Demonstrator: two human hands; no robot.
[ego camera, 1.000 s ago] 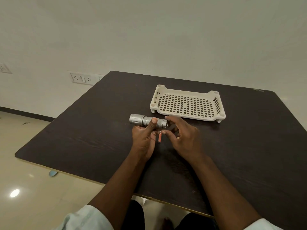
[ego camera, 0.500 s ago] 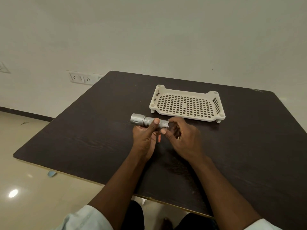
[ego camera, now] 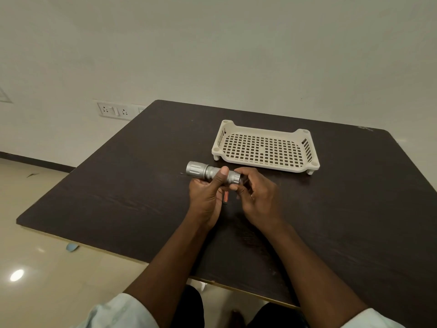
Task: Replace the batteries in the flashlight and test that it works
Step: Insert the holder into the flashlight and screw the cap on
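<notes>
A silver flashlight is held sideways just above the dark table, its head pointing left. My left hand grips its barrel, thumb over the top. My right hand has its fingertips on the ribbed tail cap at the right end. An orange battery lies on the table between my hands, partly hidden by them.
A cream perforated plastic tray stands behind the hands, with nothing in it. A wall socket panel is on the wall at the left. The table's near edge runs above my lap; tiled floor lies to the left.
My right hand has closed in on the tail end of the flashlight, its fingers shifting around the cap. The left hand and the flashlight have stayed nearly in place.
</notes>
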